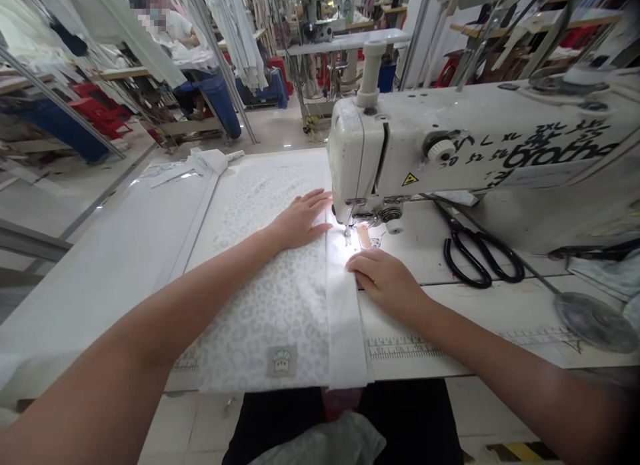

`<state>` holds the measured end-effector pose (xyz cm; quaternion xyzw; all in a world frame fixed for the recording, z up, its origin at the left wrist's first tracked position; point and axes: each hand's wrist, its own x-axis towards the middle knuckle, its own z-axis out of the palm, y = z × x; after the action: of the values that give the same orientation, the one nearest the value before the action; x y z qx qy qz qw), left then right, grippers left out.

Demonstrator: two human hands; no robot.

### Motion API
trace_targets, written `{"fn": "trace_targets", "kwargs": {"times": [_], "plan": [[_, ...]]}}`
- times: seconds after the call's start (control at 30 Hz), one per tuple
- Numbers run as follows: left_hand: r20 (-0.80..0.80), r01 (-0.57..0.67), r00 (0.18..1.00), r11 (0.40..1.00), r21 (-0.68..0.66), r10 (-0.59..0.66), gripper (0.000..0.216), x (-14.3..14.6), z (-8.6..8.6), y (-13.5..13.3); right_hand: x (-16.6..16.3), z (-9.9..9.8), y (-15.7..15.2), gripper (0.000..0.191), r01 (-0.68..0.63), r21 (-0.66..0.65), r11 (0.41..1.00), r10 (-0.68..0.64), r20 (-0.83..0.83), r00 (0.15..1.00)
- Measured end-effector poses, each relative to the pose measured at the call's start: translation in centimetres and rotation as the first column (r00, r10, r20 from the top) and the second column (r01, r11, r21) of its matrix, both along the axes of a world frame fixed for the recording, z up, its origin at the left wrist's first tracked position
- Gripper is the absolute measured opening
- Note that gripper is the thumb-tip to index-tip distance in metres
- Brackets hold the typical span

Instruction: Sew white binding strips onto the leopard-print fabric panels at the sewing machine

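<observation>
My left hand lies flat with fingers stretched out on a white patterned fabric, just left of the needle of a white sewing machine. My right hand rests knuckles-up, fingers curled down onto the edge of a plain white strip that runs along the fabric's right side toward the presser foot. The machine's lamp lights the cloth between both hands. A small mushroom label sits near the fabric's front edge.
Black scissors lie on the table right of the needle. A round metal disc sits far right. Loose white scraps lie at the table's back left. Another person works in the background among racks and machines.
</observation>
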<state>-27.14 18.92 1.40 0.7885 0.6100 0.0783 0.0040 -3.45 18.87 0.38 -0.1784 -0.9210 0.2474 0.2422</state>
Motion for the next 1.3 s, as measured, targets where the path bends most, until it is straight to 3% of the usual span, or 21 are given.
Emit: {"fn": "trace_targets", "kwargs": {"times": [0.07,0.17,0.23,0.27,0.3,0.37,0.43,0.57,0.7,0.83,1.0,1.3], "plan": [[-0.012,0.005,1.0,0.999,0.053,-0.004,0.042,0.7,0.6,-0.9,1.5,0.3,-2.0,0.026,0.038,0.006,0.999,-0.037,-0.057,0.998],[0.046,0.131,0.99,0.991,-0.017,-0.13,0.046,3.6,1.4,-5.9,5.6,-0.3,-7.7,0.036,0.007,0.003,1.0,-0.006,-0.143,0.99],[0.098,0.298,0.953,0.945,-0.136,-0.287,0.058,6.0,1.6,-10.9,8.1,-1.8,-11.5,0.034,-0.067,-0.125,0.99,0.048,-0.143,0.988],[0.099,0.35,0.936,0.917,-0.192,-0.337,0.069,7.2,1.5,-13.5,8.9,-2.9,-13.0,0.032,0.004,-0.253,0.968,-0.032,-0.105,0.994],[0.074,0.37,0.929,0.903,-0.216,-0.363,0.076,8.3,1.2,-16.0,9.3,-4.0,-14.1,0.032,0.07,-0.391,0.918,-0.105,-0.069,0.992],[-0.045,0.318,0.941,0.924,-0.21,-0.334,0.072,10.1,0.4,-19.8,9.0,-6.1,-15.2,0.033,0.156,-0.632,0.759,-0.227,-0.033,0.973],[-0.162,0.26,0.945,0.953,-0.158,-0.285,0.062,11.2,-0.6,-22.2,8.0,-7.5,-15.5,0.029,0.087,-0.792,0.604,-0.252,-0.087,0.964],[-0.185,0.235,0.953,0.971,-0.051,-0.241,0.054,12.2,-2.2,-23.8,6.7,-7.6,-16.3,0.017,-0.05,-0.927,0.372,-0.273,-0.161,0.948],[-0.024,0.202,0.979,0.968,0.145,-0.201,0.041,13.0,-3.3,-24.2,7.6,-6.2,-17.5,0.016,-0.043,-0.964,0.261,-0.347,-0.135,0.928],[0.104,0.21,0.966,0.954,0.214,-0.236,0.031,13.6,-3.3,-24.0,8.5,-5.3,-18.0,0.017,-0.046,-0.963,0.267,-0.355,-0.142,0.924],[0.251,0.245,0.921,0.945,0.218,-0.297,0.023,13.9,-1.9,-23.2,8.6,-4.7,-18.1,0.017,-0.015,-0.953,0.303,-0.356,-0.128,0.925],[0.249,0.327,0.888,0.911,0.25,-0.387,0.021,14.0,-2.5,-22.9,9.0,-4.0,-18.3,0.023,0.003,-0.958,0.288,-0.302,-0.088,0.949]]}}
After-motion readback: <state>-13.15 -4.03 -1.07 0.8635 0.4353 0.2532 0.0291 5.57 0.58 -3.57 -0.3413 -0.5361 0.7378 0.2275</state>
